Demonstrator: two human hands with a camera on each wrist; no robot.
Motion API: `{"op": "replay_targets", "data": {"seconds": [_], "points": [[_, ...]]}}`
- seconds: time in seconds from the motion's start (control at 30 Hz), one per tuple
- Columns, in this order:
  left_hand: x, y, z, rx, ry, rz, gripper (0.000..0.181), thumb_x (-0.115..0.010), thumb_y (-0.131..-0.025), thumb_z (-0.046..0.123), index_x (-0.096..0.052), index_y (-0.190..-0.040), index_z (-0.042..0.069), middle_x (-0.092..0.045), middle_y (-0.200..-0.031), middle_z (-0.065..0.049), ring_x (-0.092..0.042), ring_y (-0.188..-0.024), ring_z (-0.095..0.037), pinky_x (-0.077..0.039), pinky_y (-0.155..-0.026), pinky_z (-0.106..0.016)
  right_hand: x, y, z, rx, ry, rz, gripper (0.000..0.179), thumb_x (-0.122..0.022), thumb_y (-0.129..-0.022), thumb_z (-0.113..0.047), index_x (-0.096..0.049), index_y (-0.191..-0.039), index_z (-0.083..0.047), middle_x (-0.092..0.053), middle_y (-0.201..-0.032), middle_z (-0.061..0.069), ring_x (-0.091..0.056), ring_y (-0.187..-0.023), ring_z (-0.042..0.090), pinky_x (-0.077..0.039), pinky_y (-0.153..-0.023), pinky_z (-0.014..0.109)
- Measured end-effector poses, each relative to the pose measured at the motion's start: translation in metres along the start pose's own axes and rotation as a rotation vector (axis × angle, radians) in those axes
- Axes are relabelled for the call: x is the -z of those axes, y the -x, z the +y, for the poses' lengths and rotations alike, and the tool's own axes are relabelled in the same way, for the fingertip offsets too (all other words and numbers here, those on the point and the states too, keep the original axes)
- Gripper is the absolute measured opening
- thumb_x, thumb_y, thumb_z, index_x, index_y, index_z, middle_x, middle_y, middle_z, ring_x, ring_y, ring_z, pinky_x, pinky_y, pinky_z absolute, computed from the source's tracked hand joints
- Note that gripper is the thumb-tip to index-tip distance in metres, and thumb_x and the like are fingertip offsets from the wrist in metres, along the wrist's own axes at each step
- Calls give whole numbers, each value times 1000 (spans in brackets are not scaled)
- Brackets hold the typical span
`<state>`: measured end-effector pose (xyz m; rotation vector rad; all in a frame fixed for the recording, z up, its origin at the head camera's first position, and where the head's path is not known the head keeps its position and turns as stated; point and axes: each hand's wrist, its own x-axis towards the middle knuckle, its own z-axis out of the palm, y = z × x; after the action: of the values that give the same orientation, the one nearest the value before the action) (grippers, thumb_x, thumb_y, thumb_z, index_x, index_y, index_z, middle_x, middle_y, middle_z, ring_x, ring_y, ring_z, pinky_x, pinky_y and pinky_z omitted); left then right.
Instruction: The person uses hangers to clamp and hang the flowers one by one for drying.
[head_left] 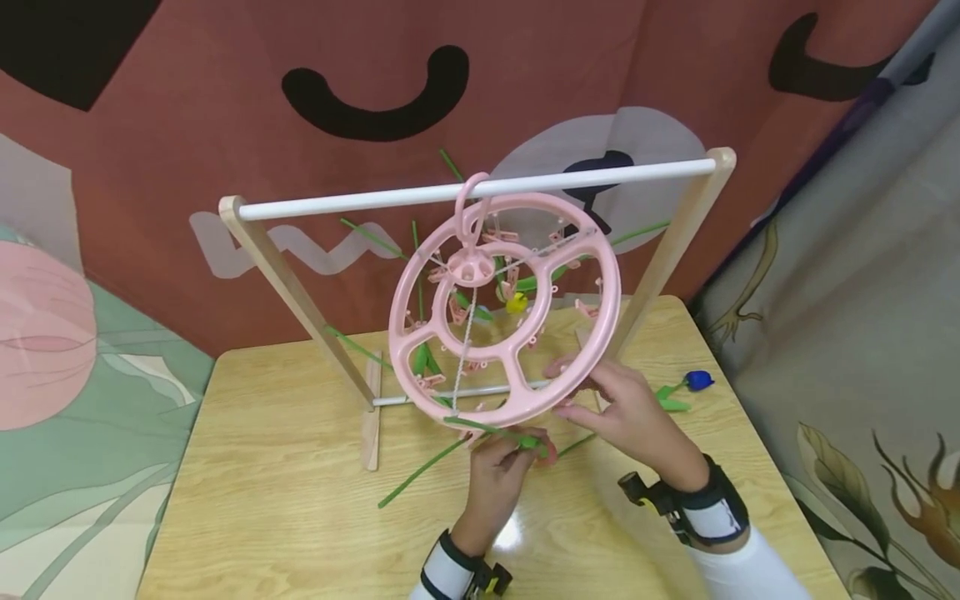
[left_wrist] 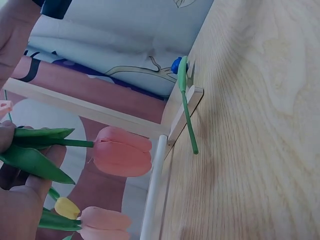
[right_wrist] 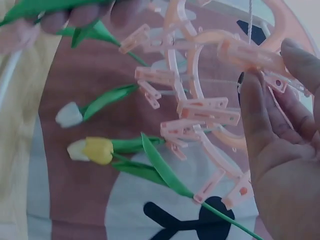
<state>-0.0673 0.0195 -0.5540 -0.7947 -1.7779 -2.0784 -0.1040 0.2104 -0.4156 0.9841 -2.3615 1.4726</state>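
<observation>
My left hand (head_left: 498, 471) grips a pink tulip (left_wrist: 122, 151) by its green leaves and stem; in the left wrist view the bloom points right, past the fingers. Above it, a round pink clip hanger (head_left: 517, 404) hangs tilted from a white rail. My right hand (head_left: 622, 412) is at the hanger's lower right rim. There, the right wrist view has its thumb and fingers pinching a pink clothespin (right_wrist: 250, 56). Several tulips are clipped on the hanger, among them a yellow tulip (right_wrist: 99, 151) and a white tulip (right_wrist: 69, 115).
The white rail (head_left: 337, 201) runs between two wooden posts (head_left: 667, 258) standing on the wood-grain table (head_left: 277, 475). A blue tulip (head_left: 698, 381) lies on the table at the right. Behind the stand hangs a red-brown printed cloth (head_left: 555, 67).
</observation>
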Motion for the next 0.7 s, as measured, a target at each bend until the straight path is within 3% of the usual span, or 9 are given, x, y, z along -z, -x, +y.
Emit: {"op": "replay_targets", "data": {"seconds": [0.13,0.23,0.33,0.5,0.7], "points": [[-1,-1,-1,6,-3,13,13,-64,-91,-17,-70,-101,-11,-72,-101,-27,-74,-82,-39,-66,-70,-41,-6,2,0,-18,-230,-34,50,-76,-81,18,-60,-127,5,-68,-119,15,-70,-107,8,-64,-87,30],[-1,-1,0,35,-4,20,15,-64,-93,-14,-71,-105,-9,-72,-102,-25,-74,-83,-39,-66,-71,-43,-10,6,1,-35,-289,-41,49,-76,-81,19,-59,-126,8,-70,-115,17,-72,-105,8,-64,-84,32],[-1,-3,2,63,-41,34,15,-65,-94,-11,-72,-107,-6,-74,-100,-21,-75,-82,-36,-66,-71,-41,-13,8,1,-48,-284,-38,46,-77,-80,18,-60,-122,9,-71,-109,20,-72,-102,7,-64,-81,31],[2,-5,3,46,-158,86,14,-69,-92,-11,-76,-102,-4,-76,-89,-18,-74,-71,-29,-63,-61,-29,-18,9,-1,-49,-256,-29,39,-80,-82,10,-63,-117,8,-72,-105,21,-74,-97,11,-65,-79,31],[3,-6,5,71,-95,94,20,-66,-95,-8,-74,-112,-4,-76,-102,-20,-77,-81,-24,-65,-64,-34,-24,10,0,-25,-190,16,36,-82,-80,7,-68,-113,1,-74,-100,13,-74,-89,17,-65,-77,29]]}}
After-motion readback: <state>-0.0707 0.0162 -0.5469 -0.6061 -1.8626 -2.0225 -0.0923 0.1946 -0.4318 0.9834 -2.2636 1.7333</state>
